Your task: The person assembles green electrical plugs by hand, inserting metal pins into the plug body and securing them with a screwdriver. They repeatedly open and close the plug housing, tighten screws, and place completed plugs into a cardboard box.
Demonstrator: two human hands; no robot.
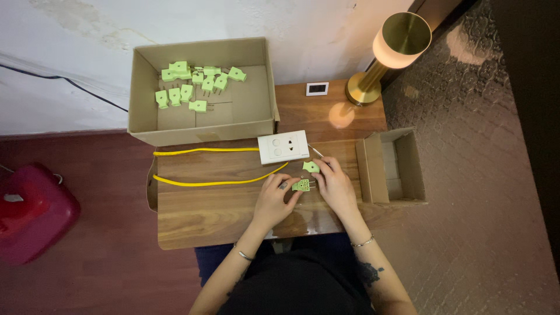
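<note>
While your fingertips pinch the opened pale-green plastic plug half (301, 185) at the near middle of the brown wooden table (198, 216), the item sits low between both hands, its metal prongs pointing right.

- Left hand (273, 200): fingers curled and pressed on the plug half's left edge. A small dark part shows at the fingertips; what it is cannot be told.
- Right hand (335, 185): fingers closed over the right side, near the prongs.
- Second pale-green plug piece (311, 167): loose, just beyond the fingers. Risk: a knuckle could knock it away.
- Thin silver tool (315, 151): beside the white rectangular socket block (283, 146). Risk: it may roll when the table is jogged.
- Yellow cable (216, 179): looping left from the block, close to your left wrist. Risk: a snagged wrist would drag the block.
- Small open cardboard box (392, 168): right, overhanging the edge. Risk: an elbow nudge could tip it.
- Large cardboard box (204, 93): far left, holding more green plugs (192, 84).
- Brass table lamp (389, 55): far right, well apart.

Main hazard: small internal parts could spring from the open half if your grip slips.
</note>
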